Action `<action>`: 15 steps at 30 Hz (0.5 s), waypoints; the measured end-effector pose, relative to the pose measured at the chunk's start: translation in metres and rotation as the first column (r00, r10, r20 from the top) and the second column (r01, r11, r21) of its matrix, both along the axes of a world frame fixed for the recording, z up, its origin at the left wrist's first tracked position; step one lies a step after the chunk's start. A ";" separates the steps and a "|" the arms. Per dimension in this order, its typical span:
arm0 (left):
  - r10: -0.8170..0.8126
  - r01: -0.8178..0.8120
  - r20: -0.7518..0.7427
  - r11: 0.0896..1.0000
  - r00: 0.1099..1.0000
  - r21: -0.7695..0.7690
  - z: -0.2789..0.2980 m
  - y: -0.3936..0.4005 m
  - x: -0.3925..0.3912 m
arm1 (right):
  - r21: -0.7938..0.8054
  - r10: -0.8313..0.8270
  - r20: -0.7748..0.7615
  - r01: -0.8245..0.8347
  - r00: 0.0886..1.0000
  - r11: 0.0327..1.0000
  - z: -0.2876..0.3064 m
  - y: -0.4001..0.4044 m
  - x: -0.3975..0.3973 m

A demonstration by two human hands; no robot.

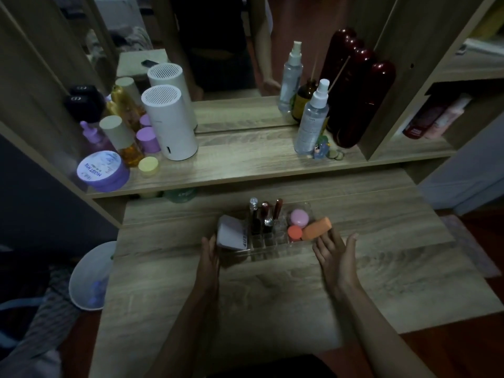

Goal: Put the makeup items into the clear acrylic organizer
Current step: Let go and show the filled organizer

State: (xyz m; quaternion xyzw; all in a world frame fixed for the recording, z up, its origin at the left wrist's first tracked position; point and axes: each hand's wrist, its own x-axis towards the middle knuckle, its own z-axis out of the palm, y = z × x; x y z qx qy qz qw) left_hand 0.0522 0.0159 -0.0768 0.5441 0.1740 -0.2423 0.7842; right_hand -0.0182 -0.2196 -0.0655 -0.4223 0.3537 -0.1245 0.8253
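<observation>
Between L hand (pixel 210 255) & R hand (pixel 336 252) fingers: filled organizer (pixel 268 248).

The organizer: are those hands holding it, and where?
Seemingly neither: left hand and right hand flank the clear organizer's ends, open, contact unclear.

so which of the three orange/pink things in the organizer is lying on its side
The long orange tube at the right end, by the right hand, lies sideways. The pink jar and small coral jar sit upright.
</observation>
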 end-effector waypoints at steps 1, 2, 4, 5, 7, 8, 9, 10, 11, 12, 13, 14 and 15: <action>-0.030 0.030 0.031 1.000 0.999 0.002 0.001 -0.001 0.000 | -0.016 0.043 0.003 -0.043 0.999 0.999 0.001 0.000 0.000; -0.033 0.032 0.048 0.999 0.998 0.006 -0.001 -0.001 -0.002 | -0.024 0.070 -0.006 -0.070 0.998 0.997 0.002 0.002 -0.001; -0.009 0.008 0.041 1.000 0.999 0.016 -0.002 -0.002 0.001 | -0.028 0.087 -0.023 -0.088 0.996 0.996 0.002 0.002 0.000; -0.004 0.002 0.043 0.999 0.999 0.032 -0.001 -0.004 0.001 | -0.029 0.095 -0.029 -0.096 0.995 0.995 0.001 0.002 -0.001; -0.022 0.018 0.092 0.999 0.996 0.043 0.003 -0.007 0.000 | -0.039 0.124 -0.031 -0.125 0.992 0.991 -0.001 -0.001 0.000; -0.018 0.012 0.109 0.999 0.994 0.053 0.003 -0.009 0.000 | -0.032 0.128 -0.034 -0.129 0.991 0.991 -0.002 -0.002 0.001; -0.002 -0.005 0.122 0.998 0.992 0.061 0.002 -0.010 0.000 | -0.016 0.130 -0.032 -0.131 0.991 0.991 -0.003 -0.004 0.000; 0.012 -0.021 0.130 0.997 0.991 0.069 0.000 -0.011 0.000 | -0.005 0.131 -0.029 -0.131 0.991 0.991 -0.003 -0.005 0.000; 0.023 -0.033 0.130 0.997 0.991 0.076 0.000 -0.012 0.001 | 0.002 0.134 -0.025 -0.134 0.991 0.991 -0.004 -0.007 0.000; 0.030 -0.036 0.116 0.998 0.993 0.054 -0.001 -0.014 0.002 | 0.009 0.137 -0.016 -0.137 0.990 0.991 -0.005 -0.009 0.000; 0.047 -0.051 0.086 0.998 0.995 0.036 -0.001 -0.016 0.003 | 0.023 0.132 -0.004 -0.132 0.991 0.991 -0.006 -0.011 0.000; 0.052 -0.053 0.055 0.998 0.997 0.016 -0.001 -0.019 0.004 | 0.041 0.127 0.009 -0.128 0.992 0.991 -0.007 -0.014 0.000; 0.052 -0.052 0.035 0.999 0.998 0.003 0.000 -0.023 0.003 | 0.055 0.120 0.024 -0.121 0.992 0.991 -0.008 -0.018 0.000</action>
